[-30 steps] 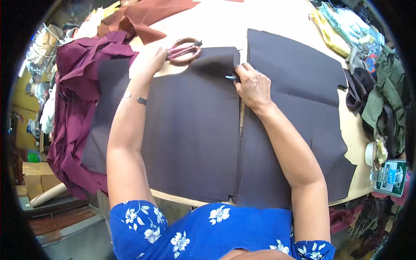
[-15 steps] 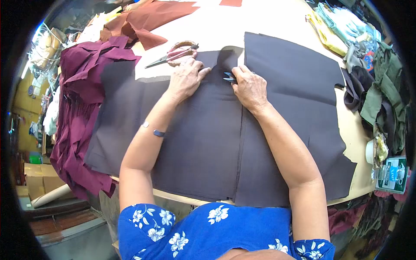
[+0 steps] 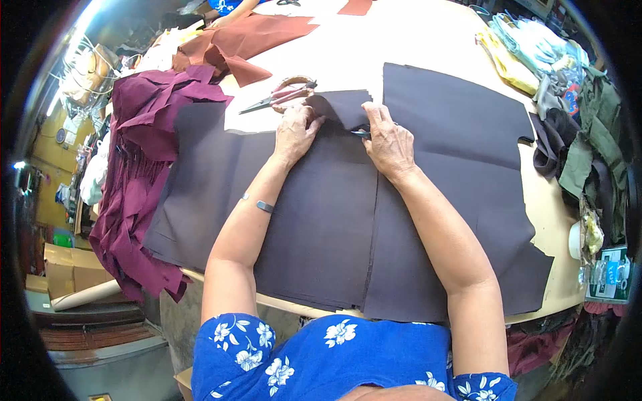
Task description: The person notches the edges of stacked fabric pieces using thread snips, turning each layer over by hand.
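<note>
Dark cut cloth (image 3: 314, 220) lies in stacked layers across the table in front of me. My left hand (image 3: 295, 137) has its fingers closed at the far edge of the left stack, pinching a raised, folded-back flap (image 3: 344, 107) of the dark cloth. In my right hand (image 3: 390, 144) is a small pair of thread snips (image 3: 361, 133), mostly hidden by the fingers, with the blades pointing left at the flap. Just beyond my left hand lies a large pair of scissors (image 3: 284, 94) with wrapped handles. The right stack of dark cloth (image 3: 455, 127) lies flat beside my right hand.
Maroon cloth (image 3: 144, 127) hangs over the table's left edge, with rust-brown cloth (image 3: 247, 40) behind it. Another person's blue sleeve (image 3: 224, 7) shows at the far left. Bagged items (image 3: 535, 43) and olive cloth (image 3: 595, 127) line the right side.
The far edge of the left stack now stands lifted and folded between my hands. My left hand has shifted slightly right, now pinching the cloth. The snips' blades have come up to the flap.
</note>
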`<state>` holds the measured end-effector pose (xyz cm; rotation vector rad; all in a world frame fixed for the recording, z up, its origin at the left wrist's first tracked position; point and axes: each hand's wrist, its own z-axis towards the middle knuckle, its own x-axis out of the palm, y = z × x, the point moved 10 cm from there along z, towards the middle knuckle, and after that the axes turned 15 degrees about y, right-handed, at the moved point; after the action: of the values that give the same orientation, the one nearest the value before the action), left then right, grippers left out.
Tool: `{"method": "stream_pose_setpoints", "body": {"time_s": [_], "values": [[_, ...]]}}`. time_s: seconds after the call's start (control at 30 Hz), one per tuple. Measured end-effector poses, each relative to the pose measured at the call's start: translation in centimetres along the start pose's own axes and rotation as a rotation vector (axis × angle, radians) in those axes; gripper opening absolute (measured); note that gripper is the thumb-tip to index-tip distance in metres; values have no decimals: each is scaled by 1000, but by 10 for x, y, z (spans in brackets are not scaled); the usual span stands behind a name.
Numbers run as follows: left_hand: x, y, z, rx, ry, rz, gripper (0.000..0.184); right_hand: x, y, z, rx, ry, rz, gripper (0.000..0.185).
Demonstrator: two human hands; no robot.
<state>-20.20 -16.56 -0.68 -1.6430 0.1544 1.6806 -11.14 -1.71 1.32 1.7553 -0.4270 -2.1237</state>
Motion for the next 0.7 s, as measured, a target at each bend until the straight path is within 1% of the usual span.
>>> {"method": "stream_pose_setpoints", "body": {"time_s": [0.03, 0.13, 0.17, 0.2, 0.23, 0.27, 0.3, 0.4, 0.5, 0.6, 0.63, 0.7], "values": [[-1, -1, -1, -39, 10, 1, 20, 1, 0, -1, -4, -3, -7, 52], [-2, 3, 2, -44, -20, 1, 19, 8, -4, 4, -5, 44, 10, 54], [1, 7, 3, -60, 9, -23, 18, 8, -6, 4, -2, 36, 14, 53], [-4, 3, 3, -1, -70, 12, 18, 8, -6, 4, 3, 29, 18, 53], [-5, 4, 5, -49, -42, -64, 18, 6, -6, 4, 9, 21, 22, 53], [-8, 3, 6, -98, -17, -138, 17, 1, -7, 1, 5, -20, 61, 53], [-11, 0, 6, -84, -52, -167, 17, -5, -6, -1, -3, -62, 99, 53], [-11, 4, 9, -178, -49, -150, 17, -14, -11, -5, -26, -194, 193, 55], [-9, 11, 12, -152, -91, -141, 23, -22, -10, -9, -51, -247, 247, 56], [-5, 5, 17, -89, 8, -62, 31, -18, 1, -8, -99, -169, 140, 52], [-3, 1, 16, -81, 48, -54, 34, -17, 0, -8, -68, -156, 128, 49], [4, -6, 15, -39, 77, 68, 28, -14, -2, -6, -8, -135, 103, 42]]}}
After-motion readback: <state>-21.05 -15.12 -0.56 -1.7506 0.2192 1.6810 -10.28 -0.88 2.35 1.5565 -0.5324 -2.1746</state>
